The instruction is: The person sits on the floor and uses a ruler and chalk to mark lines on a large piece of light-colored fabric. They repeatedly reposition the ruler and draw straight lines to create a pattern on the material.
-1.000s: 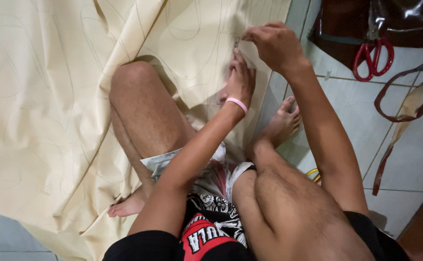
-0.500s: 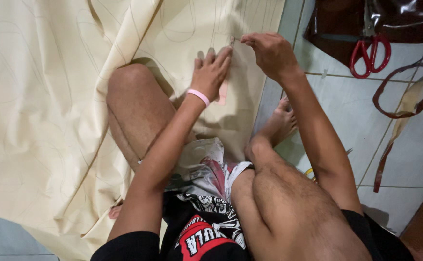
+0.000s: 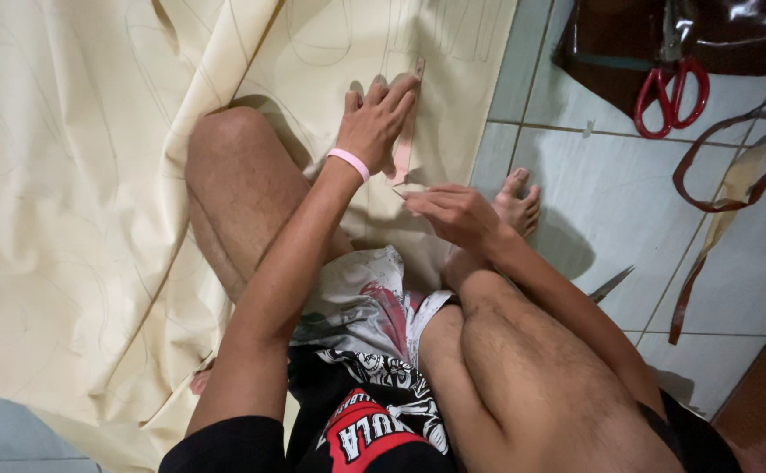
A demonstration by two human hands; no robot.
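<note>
I sit on the floor with a large cream sheet of material (image 3: 77,219) spread over it, drawn with faint pattern lines. My left hand (image 3: 376,118), with a pink band at the wrist, lies flat with fingers together and presses a narrow pinkish strip (image 3: 406,131) onto the sheet. My right hand (image 3: 453,212) is just below the strip's near end. Its fingers pinch a thin pointed tool whose tip touches the sheet. My bare knee rises to the left of both hands.
Red-handled scissors (image 3: 670,92) lie on a dark brown piece (image 3: 611,39) at the top right. Brown and cream cut strips (image 3: 733,188) curl over the pale floor tiles at the right. A metal blade tip (image 3: 612,282) shows beside my right forearm. My foot (image 3: 516,203) rests at the sheet's edge.
My right hand has come down from the top of the strip to its near end. My left hand has slid up and flattened along the strip.
</note>
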